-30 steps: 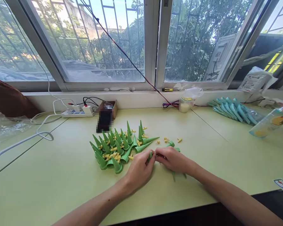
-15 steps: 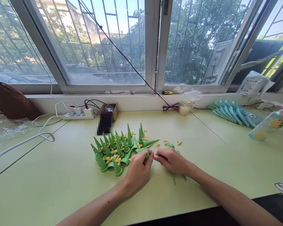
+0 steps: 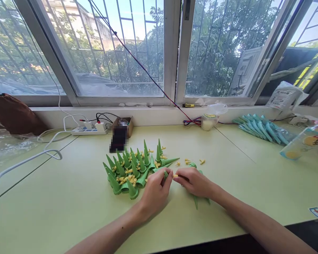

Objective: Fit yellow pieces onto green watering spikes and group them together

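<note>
My left hand (image 3: 157, 188) is closed around a green cone-shaped spike (image 3: 166, 174), whose tip shows between thumb and fingers. Facing it, my right hand (image 3: 194, 181) pinches a small yellow plastic piece (image 3: 175, 175) close to the left fingertips. Left of my hands stands a cluster of green cone spikes (image 3: 133, 192), some upright and some lying, with yellow pieces (image 3: 132, 179) scattered among them. Beyond and under my right hand lie more green spikes (image 3: 195, 202), partly hidden by it. A few loose yellow pieces (image 3: 202, 162) rest just past it.
Along the back are a power strip (image 3: 89, 131) with white cables, a small cardboard box (image 3: 129, 127), a jar (image 3: 208, 122) and teal plastic packs (image 3: 262, 128). A bottle (image 3: 304, 143) lies tilted at the right. Clear plastic wrap (image 3: 10, 144) is at the left.
The view has shifted very slightly. Both hands keep nearly the same pose; the yellow piece shows a little more at my right fingertips.
</note>
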Tool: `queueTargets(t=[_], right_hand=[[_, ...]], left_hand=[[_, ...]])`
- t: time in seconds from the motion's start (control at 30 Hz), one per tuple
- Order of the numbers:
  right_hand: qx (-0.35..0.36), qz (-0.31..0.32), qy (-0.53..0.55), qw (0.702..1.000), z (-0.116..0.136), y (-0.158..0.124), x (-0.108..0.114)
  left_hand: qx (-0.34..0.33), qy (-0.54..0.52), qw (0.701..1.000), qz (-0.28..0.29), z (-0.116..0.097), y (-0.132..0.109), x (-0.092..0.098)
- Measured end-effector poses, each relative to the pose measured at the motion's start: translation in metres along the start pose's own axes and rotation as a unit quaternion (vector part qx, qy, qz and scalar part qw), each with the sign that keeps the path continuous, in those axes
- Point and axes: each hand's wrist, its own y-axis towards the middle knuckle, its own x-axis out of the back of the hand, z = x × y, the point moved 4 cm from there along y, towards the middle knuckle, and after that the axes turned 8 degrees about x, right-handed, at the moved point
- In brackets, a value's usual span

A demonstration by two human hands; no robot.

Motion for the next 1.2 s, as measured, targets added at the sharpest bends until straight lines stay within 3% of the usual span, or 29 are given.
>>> queueTargets(t=[0.3, 1.2], right_hand=[[0.008, -0.035, 0.019, 0.999, 0.0036, 0.0003, 0.0017], [0.020, -0.022, 0.017, 0.999, 0.0032, 0.0007, 0.0001]], left_hand=[[-0.002, -0.002, 1.000, -0.010, 0.0009, -0.0012, -0.0003], [-0.013, 0.011, 1.000, -0.019, 0.0018, -0.0018, -0.0018]])
